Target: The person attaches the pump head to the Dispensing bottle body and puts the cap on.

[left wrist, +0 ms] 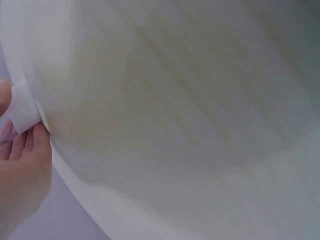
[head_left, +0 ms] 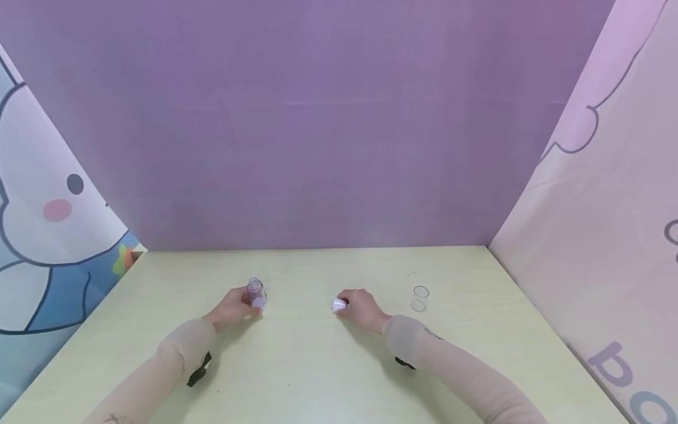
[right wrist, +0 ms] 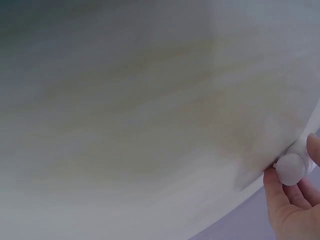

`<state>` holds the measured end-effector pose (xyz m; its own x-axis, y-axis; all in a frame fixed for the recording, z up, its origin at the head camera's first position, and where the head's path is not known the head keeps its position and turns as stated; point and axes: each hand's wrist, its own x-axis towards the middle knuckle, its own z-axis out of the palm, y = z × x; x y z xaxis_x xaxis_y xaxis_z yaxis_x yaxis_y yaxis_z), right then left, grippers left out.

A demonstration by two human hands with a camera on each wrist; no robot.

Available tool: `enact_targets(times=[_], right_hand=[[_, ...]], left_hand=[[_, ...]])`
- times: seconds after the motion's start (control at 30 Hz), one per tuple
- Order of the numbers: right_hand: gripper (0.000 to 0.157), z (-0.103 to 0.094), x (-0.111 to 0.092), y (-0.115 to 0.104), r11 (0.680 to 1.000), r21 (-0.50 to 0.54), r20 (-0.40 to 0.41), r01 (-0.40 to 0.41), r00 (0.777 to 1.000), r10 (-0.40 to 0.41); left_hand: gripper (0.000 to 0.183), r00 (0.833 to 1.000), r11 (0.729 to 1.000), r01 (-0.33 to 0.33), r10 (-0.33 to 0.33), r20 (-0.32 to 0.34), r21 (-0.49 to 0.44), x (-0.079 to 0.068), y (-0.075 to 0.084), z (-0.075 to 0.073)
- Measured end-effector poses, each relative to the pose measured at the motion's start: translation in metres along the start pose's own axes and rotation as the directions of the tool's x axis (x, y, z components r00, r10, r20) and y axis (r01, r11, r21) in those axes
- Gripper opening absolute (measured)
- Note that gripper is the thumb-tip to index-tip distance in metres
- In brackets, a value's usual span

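Toward the left of the table, my left hand (head_left: 237, 306) grips a small clear purple-tinted bottle (head_left: 255, 288) with a white lower part. The bottle's neck points up, with the fingers behind it and the thumb in front. In the left wrist view only its white part (left wrist: 25, 107) shows between thumb and fingers. Near the middle, my right hand (head_left: 364, 307) pinches a small white spray head (head_left: 339, 304) close over the table. In the right wrist view the spray head (right wrist: 290, 169) shows a round face and a small nub at its side.
A clear hollow cap (head_left: 419, 299) stands on the pale wooden table (head_left: 296, 365), to the right of my right hand. A purple panel (head_left: 328, 129) rises behind the table. Printed cartoon panels flank both sides. Dark straps show at both wrists.
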<state>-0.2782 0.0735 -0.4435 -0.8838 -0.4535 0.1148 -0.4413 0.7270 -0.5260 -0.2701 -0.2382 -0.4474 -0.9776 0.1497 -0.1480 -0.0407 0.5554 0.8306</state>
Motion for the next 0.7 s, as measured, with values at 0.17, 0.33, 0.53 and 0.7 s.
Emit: enact_targets(times=[0.17, 0.33, 0.53, 0.7], right_hand=[[0.027, 0.0006, -0.0001, 0.0007, 1.0, 0.003, -0.004, 0.017, 1.0, -0.017], [0.028, -0.0008, -0.0011, 0.0003, 1.0, 0.003, -0.003, 0.02, 1.0, -0.02], [0.029, -0.0033, -0.003, -0.0004, 1.0, 0.024, 0.011, 0.012, 1.0, -0.012], [0.029, -0.0052, -0.005, -0.0005, 0.996, 0.083, 0.03, -0.017, 0.999, 0.014]], left_hand=[[0.057, 1.0, 1.0, 0.012, -0.012, 0.01, -0.001, 0.0009, -0.0018, -0.0011], [0.058, 1.0, 1.0, 0.016, -0.016, 0.011, 0.011, 0.0008, -0.0017, -0.0017], [0.058, 1.0, 0.999, 0.018, -0.017, -0.002, 0.027, -0.0005, 0.0012, -0.0008], [0.06, 1.0, 1.0, 0.014, -0.014, 0.005, 0.022, -0.001, 0.0044, 0.0001]])
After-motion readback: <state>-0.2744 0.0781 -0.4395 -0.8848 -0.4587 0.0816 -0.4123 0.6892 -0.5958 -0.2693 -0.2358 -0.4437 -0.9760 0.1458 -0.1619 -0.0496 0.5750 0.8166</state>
